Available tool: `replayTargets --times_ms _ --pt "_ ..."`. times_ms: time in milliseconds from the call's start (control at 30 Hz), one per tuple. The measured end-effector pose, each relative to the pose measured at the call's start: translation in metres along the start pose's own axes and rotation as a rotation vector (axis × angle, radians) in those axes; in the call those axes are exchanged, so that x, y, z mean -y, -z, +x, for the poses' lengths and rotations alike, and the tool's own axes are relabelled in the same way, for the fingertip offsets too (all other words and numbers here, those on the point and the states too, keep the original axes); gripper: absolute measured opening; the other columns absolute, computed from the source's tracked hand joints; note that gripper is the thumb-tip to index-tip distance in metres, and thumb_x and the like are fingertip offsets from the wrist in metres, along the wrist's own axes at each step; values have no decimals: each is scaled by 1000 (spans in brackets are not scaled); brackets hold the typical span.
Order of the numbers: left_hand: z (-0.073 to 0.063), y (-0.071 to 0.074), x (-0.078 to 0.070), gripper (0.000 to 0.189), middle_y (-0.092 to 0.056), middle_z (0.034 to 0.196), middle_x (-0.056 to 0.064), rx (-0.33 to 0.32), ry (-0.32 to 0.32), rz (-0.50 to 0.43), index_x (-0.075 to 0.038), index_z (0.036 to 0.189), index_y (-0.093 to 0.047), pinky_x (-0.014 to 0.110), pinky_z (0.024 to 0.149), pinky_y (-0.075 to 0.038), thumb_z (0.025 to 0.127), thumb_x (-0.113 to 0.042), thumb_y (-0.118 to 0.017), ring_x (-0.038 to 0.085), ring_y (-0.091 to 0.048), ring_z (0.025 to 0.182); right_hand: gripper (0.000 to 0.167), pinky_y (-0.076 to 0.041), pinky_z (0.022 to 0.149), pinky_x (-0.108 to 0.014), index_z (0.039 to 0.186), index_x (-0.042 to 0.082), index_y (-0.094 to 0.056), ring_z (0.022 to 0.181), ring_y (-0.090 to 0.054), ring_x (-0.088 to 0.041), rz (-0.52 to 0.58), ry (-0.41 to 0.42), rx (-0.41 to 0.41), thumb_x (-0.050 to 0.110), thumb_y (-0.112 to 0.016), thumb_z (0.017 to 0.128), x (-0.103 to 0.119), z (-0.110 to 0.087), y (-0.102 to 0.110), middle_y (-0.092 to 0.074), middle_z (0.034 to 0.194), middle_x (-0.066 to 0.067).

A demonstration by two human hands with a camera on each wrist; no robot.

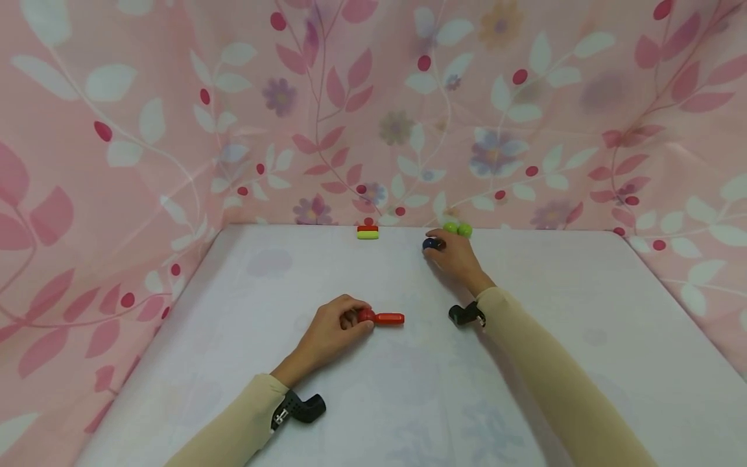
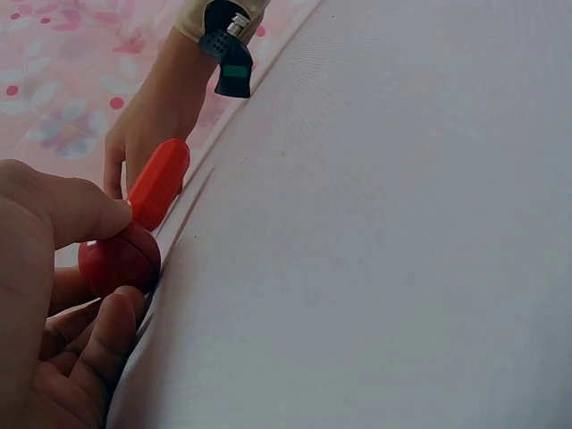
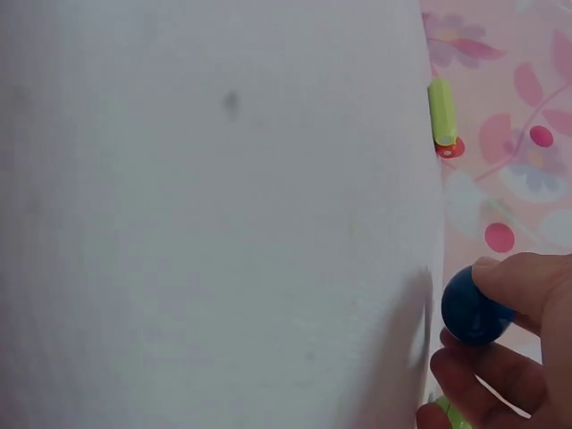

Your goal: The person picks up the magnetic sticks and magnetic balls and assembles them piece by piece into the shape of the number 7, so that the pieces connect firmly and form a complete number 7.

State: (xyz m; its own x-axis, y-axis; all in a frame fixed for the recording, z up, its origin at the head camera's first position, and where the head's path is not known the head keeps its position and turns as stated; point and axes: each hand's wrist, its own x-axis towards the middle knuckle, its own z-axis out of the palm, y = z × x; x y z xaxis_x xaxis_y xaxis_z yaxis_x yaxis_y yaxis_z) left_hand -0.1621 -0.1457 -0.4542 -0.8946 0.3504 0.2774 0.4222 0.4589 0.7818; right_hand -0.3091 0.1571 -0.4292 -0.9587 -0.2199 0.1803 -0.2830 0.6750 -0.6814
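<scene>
My left hand pinches a dark red ball between thumb and fingers, low over the middle of the table. A bright red faceted stick lies end-on against that ball, pointing right in the head view. Farther back, my right hand grips a glossy dark blue ball with thumb above and fingers beneath. Close behind the right hand are two light green balls, partly hidden by it in the right wrist view.
At the table's back edge, a yellow-green stick lies in front of a red one. White cloth covers the table. A pink floral curtain hangs behind it. Each wrist wears a black camera mount.
</scene>
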Motion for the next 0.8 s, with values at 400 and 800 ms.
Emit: replayTargets --times_ms 400,800 --pt "0 0 0 23 -65 97 -6 2 8 -9 -13 115 -75 28 69 -50 93 -17 -81 13 -59 79 38 -52 95 -49 131 3 -66 105 -67 -35 65 -30 -60 14 -76 96 0 -15 0 -68 123 -20" --pt "0 1 -1 22 -64 97 -5 6 14 -14 -14 114 -75 28 69 -50 93 -17 -80 14 -58 80 39 -52 92 -48 131 4 -68 104 -68 -34 67 -33 -61 16 -78 95 2 -23 4 -70 120 -18"
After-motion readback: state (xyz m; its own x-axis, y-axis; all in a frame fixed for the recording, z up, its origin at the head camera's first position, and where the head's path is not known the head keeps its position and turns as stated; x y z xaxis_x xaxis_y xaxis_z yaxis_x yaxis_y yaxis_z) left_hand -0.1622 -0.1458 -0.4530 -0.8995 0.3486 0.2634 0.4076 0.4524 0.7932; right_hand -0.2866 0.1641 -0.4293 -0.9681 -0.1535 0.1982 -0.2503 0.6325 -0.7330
